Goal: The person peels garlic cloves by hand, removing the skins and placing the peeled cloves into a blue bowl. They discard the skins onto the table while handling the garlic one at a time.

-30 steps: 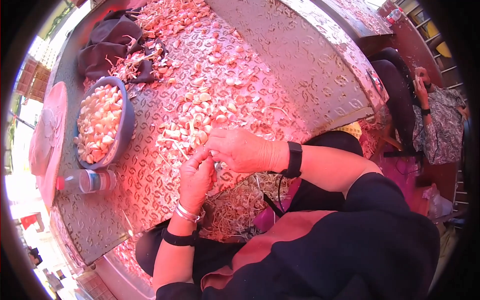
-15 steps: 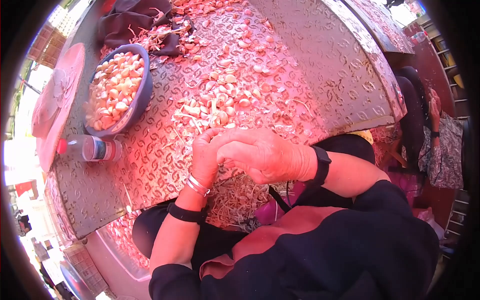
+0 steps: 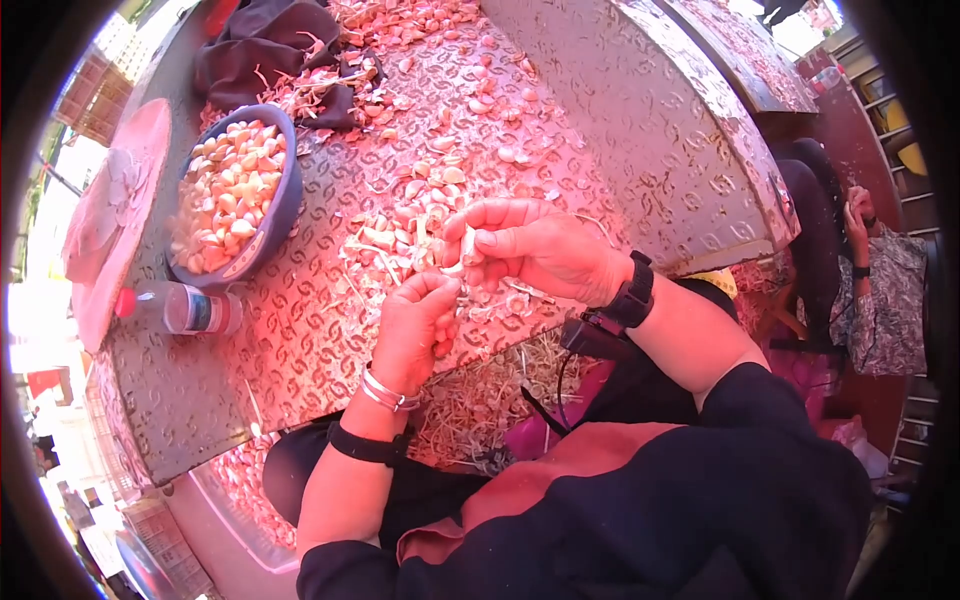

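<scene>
Over the near part of the metal table, my right hand [image 3: 548, 252] pinches a pale garlic clove [image 3: 470, 247] between thumb and fingers. My left hand [image 3: 413, 325] is closed just below and to the left, its thumb and fingertips pressed together close to the right fingertips. What those left fingers hold is too small to make out. Beyond both hands lies a loose pile of garlic cloves [image 3: 412, 207] with skins and stalks. A blue bowl [image 3: 290, 190] heaped with peeled cloves stands at the left.
A plastic bottle [image 3: 200, 310] lies beside the bowl, near a straw hat [image 3: 120, 215]. Dark cloth [image 3: 265, 55] sits at the far left. Under the table edge are a tub of garlic [image 3: 250, 495] and dry stalks [image 3: 480, 405]. Another person [image 3: 880, 290] sits at the right.
My hands have separated slightly. The right hand has moved up and opened its grip into a pinch, so the clove now shows; the left has turned and moved a little down.
</scene>
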Motion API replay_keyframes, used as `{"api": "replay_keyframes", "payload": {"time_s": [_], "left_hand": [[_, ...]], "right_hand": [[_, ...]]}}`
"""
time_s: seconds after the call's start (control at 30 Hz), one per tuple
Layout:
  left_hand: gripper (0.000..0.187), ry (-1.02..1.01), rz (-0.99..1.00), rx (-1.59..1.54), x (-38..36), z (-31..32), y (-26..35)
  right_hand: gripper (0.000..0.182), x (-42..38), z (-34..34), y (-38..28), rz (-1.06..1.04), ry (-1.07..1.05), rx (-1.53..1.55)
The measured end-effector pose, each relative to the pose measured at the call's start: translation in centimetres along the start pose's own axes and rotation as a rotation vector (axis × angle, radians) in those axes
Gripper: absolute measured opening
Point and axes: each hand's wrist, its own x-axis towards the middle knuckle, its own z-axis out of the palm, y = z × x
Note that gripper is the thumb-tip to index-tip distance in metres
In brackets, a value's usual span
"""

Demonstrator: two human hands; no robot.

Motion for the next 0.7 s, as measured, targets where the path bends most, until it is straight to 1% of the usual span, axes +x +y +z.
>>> {"api": "replay_keyframes", "payload": {"time_s": [0.03, 0.07, 0.1, 0.13, 0.17, 0.2, 0.23, 0.27, 0.3, 0.33, 0.37, 0.4, 0.43, 0.47, 0.5, 0.53, 0.6, 0.63, 0.67, 0.7], "left_hand": [[0.011, -0.001, 0.003, 0.002, 0.1, -0.4, 0.1], [0.013, -0.102, -0.04, -0.13, 0.1, -0.6, 0.1], [0.017, -0.204, -0.083, -0.263, 0.1, -0.6, 0.2], [0.017, -0.203, -0.084, -0.264, 0.0, -0.4, 0.1], [0.023, -0.156, -0.098, -0.369, -0.3, 0.0, 0.0], [0.029, -0.107, -0.112, -0.475, -0.5, 0.2, 0.0], [0.036, -0.207, -0.124, -0.499, -0.1, -0.5, -0.4], [0.036, -0.204, -0.124, -0.5, -0.2, -0.5, -0.5], [0.035, -0.171, -0.13, -0.502, -0.5, -0.3, -0.4], [0.035, -0.138, -0.135, -0.504, -0.6, -0.1, -0.4], [0.037, -0.185, -0.149, -0.554, -0.4, -0.5, -0.6], [0.037, -0.175, -0.135, -0.551, -0.4, -0.5, -0.4], [0.037, -0.22, -0.115, -0.547, -0.6, -0.3, -0.2], [0.037, -0.265, -0.096, -0.541, -0.9, -0.4, 0.0], [0.036, -0.341, -0.074, -0.592, -0.7, -0.9, -0.4], [0.036, -0.335, -0.068, -0.588, -1.0, -1.1, -0.1], [0.034, -0.343, -0.039, -0.596, -1.2, -0.6, 0.1], [0.031, -0.377, -0.041, -0.624, -1.1, -0.9, 0.0], [0.03, -0.419, -0.044, -0.665, -1.1, -1.2, 0.0], [0.029, -0.42, -0.025, -0.657, -1.2, -1.2, 0.2]], "right_hand": [[0.024, 0.1, 0.0, -0.1, 0.003, 0.014, -0.011], [0.024, 0.3, 0.0, 0.1, 0.003, 0.014, -0.011], [0.021, 0.5, -0.1, 0.5, -0.031, 0.027, -0.197], [0.018, 0.7, -0.1, 0.9, -0.065, 0.04, -0.383], [0.016, 0.7, 0.3, 1.3, -0.083, 0.013, -0.476], [0.016, 0.7, 0.7, 1.8, -0.08, 0.01, -0.475], [0.017, 0.6, 1.1, 2.2, -0.152, -0.034, -0.682], [0.019, 0.6, 1.3, 2.5, -0.227, -0.078, -0.887], [0.02, 0.8, 1.3, 2.4, -0.415, -0.123, -1.075], [0.02, 0.8, 1.3, 2.2, -0.415, -0.123, -1.075], [0.019, 0.7, 1.4, 1.7, -0.446, -0.101, -1.091], [0.018, 1.0, 1.4, 1.2, -0.482, -0.09, -1.1], [0.021, 1.2, 0.7, 0.8, -0.496, -0.01, -1.078], [0.022, 1.4, -0.4, 0.4, -0.378, 0.148, -1.107], [0.022, 1.8, -1.5, -0.1, -0.43, 0.279, -1.249], [0.022, 2.0, -3.0, -0.4, -0.436, 0.273, -1.245], [0.024, 1.7, -6.5, -0.3, -0.562, 0.523, -1.891], [0.024, 1.5, -7.5, -0.1, -0.547, 0.538, -1.906], [0.024, 1.2, -8.4, 0.1, -0.297, 0.456, -1.941], [0.024, 0.9, -8.6, 0.0, -0.047, 0.371, -1.951]]}}
